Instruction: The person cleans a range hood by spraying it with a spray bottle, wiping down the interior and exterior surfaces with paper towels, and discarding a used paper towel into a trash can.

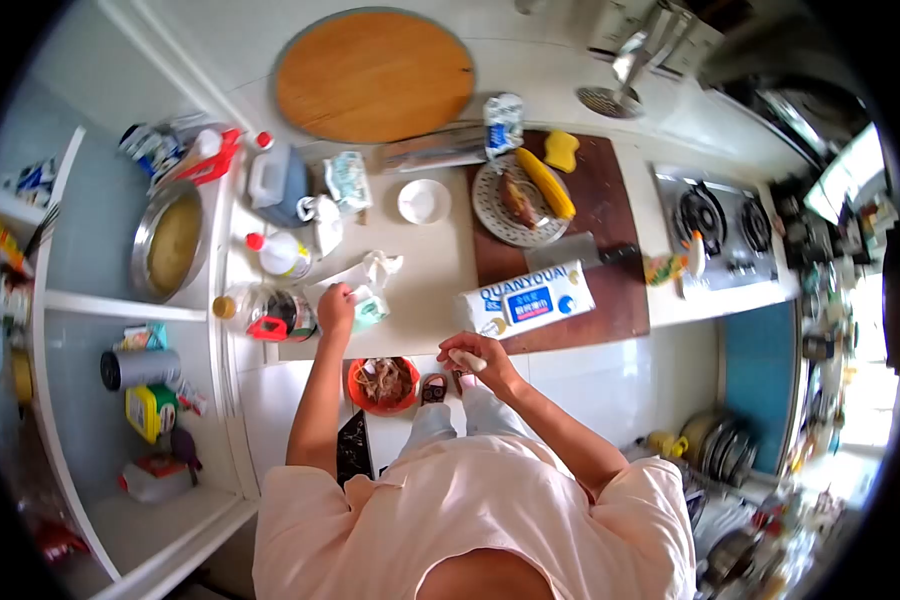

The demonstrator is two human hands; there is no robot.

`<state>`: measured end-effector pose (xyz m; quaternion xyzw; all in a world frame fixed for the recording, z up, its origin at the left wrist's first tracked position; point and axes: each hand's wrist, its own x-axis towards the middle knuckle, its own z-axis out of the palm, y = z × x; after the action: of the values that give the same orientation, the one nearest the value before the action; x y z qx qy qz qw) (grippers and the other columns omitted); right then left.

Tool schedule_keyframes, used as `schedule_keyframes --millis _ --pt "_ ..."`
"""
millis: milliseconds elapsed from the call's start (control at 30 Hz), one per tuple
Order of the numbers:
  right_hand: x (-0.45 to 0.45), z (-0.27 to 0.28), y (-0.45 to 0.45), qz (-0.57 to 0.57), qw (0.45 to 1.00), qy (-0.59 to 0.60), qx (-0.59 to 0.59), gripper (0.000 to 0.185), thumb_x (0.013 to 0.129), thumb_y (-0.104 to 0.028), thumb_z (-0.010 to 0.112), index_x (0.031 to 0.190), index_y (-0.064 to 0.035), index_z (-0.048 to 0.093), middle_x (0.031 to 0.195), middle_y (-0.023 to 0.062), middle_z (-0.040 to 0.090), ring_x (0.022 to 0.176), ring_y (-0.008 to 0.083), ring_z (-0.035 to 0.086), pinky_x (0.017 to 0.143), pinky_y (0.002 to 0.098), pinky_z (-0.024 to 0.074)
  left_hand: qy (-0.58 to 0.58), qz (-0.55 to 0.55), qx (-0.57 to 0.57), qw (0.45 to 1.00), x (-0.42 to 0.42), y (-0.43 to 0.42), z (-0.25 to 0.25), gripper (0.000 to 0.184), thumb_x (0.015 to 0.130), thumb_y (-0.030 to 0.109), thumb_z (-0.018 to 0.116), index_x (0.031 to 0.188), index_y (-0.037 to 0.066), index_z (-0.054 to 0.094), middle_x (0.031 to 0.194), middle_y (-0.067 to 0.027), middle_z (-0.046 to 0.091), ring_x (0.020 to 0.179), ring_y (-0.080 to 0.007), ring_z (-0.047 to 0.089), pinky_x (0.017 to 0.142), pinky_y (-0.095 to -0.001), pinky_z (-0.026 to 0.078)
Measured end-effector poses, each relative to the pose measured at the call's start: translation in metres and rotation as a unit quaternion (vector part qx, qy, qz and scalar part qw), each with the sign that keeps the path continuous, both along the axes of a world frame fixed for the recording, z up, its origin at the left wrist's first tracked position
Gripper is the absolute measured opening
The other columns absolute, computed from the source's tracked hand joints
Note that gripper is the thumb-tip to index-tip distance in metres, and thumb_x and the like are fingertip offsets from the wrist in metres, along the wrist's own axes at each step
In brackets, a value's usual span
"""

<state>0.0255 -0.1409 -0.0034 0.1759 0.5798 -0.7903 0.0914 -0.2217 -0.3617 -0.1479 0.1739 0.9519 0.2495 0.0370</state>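
I'm likely fetching tissue point(382, 267): left hand point(337, 306), left of the printed pack point(527, 300), grip unclear; right hand point(492, 358) pinching a white wad point(467, 360). Next: gentle pull.

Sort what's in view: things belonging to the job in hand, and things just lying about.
Seemingly in the job:
pale item, in the right hand
white-and-green packet, by the left hand

Apparently just lying about:
round wooden board
yellow sponge
knife
white bowl

The right hand point(490, 364) is holding a small pale oblong piece point(467, 360); a white-and-blue rectangular packet point(530, 301) is lying at its one o'clock, the curled left hand point(336, 304) at ten.
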Motion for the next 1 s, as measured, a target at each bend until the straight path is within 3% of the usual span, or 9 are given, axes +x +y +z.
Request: schedule_keyframes --millis 67,433,600,633,667,700,733,800,1000 --pt "0.016 0.004 -0.004 -0.049 0.999 0.003 -0.011 0.022 0.091 -0.008 0.052 0.107 0.0051 0.059 0.096 0.0108 0.065 0.089 0.0156 0.062 0.081 0.0279 0.0515 0.012 -0.022 0.015 1.000 -0.005 -0.006 -0.006 0.015 0.073 0.015 0.070 0.077 0.005 0.060 0.074 -0.0136 0.062 0.071 -0.0337 0.061 0.063 -0.0432 0.047" --pt "0.120 -0.006 -0.025 -0.272 0.962 0.025 0.015 0.023 0.090 -0.016 0.060 0.106 0.0018 0.061 0.098 0.0102 0.064 0.090 0.0164 0.062 0.082 0.0301 0.0515 0.121 -0.093 0.057 0.987 -0.013 0.006 0.069 0.009 0.078 0.014 0.067 0.083 0.006 0.064 0.084 -0.0108 0.064 0.078 -0.0320 0.061 0.068 -0.0400 0.048" --pt "0.148 -0.011 -0.033 -0.338 0.941 0.000 -0.023 0.029 0.089 -0.024 0.061 0.105 0.0006 0.062 0.097 0.0099 0.065 0.090 0.0159 0.063 0.080 0.0293 0.0501 0.077 -0.116 0.039 0.989 -0.042 -0.003 0.039 0.009 0.082 0.009 0.056 0.082 0.002 0.061 0.077 -0.0178 0.063 0.068 -0.0320 0.058 0.064 -0.0398 0.047" --pt "0.151 -0.019 -0.032 -0.356 0.935 0.000 0.009 0.029 0.089 -0.022 0.062 0.107 0.0012 0.061 0.096 0.0099 0.066 0.092 0.0166 0.063 0.082 0.0299 0.0507 -0.005 -0.124 -0.019 0.992 -0.039 0.005 0.053 0.011 0.082 0.009 0.056 0.085 0.002 0.063 0.079 -0.0163 0.065 0.067 -0.0283 0.057 0.064 -0.0384 0.047" --pt "0.155 -0.002 -0.026 -0.368 0.929 -0.002 -0.032 0.028 0.089 -0.019 0.062 0.107 0.0018 0.061 0.096 0.0102 0.066 0.092 0.0174 0.064 0.083 0.0301 0.0515 -0.059 -0.202 0.193 0.958 -0.078 -0.017 -0.010 0.016 0.080 0.010 0.060 0.092 0.001 0.064 0.085 -0.0144 0.066 0.075 -0.0286 0.060 0.069 -0.0367 0.049" --pt "0.157 -0.023 -0.023 -0.380 0.925 0.010 -0.013 0.024 0.090 -0.017 0.061 0.105 0.0024 0.061 0.096 0.0099 0.066 0.090 0.0175 0.064 0.082 0.0301 0.0526 0.036 -0.239 0.090 0.966 -0.086 -0.008 -0.005 0.024 0.079 0.014 0.065 0.099 0.001 0.064 0.094 -0.0127 0.066 0.084 -0.0281 0.062 0.076 -0.0358 0.050" --pt "0.160 -0.025 -0.020 -0.388 0.921 0.023 0.004 0.023 0.091 -0.017 0.059 0.105 0.0019 0.062 0.096 0.0102 0.066 0.088 0.0175 0.065 0.081 0.0302 0.0536 -0.080 -0.151 0.085 0.982 -0.092 0.004 0.003 0.032 0.079 0.014 0.067 0.107 0.001 0.062 0.101 -0.0144 0.066 0.090 -0.0283 0.063 0.081 -0.0363 0.050" --pt "0.173 -0.013 -0.017 -0.416 0.907 0.055 0.032 0.022 0.092 -0.018 0.059 0.104 0.0004 0.062 0.092 0.0079 0.066 0.084 0.0144 0.064 0.074 0.0275 0.0524 -0.022 -0.195 0.149 0.969 -0.104 0.022 0.000 0.035 0.082 0.013 0.066 0.114 0.000 0.059 0.106 -0.0156 0.066 0.092 -0.0275 0.065 0.082 -0.0362 0.051" --pt "0.242 -0.008 -0.004 -0.538 0.841 0.064 0.020 0.016 0.093 -0.016 0.055 0.100 -0.0026 0.062 0.086 0.0065 0.067 0.075 0.0127 0.064 0.065 0.0245 0.0495 0.035 -0.348 0.246 0.904 0.062 0.175 0.134 0.017 0.090 0.007 0.058 0.104 0.000 0.064 0.102 -0.0126 0.066 0.091 -0.0232 0.064 0.083 -0.0324 0.051"
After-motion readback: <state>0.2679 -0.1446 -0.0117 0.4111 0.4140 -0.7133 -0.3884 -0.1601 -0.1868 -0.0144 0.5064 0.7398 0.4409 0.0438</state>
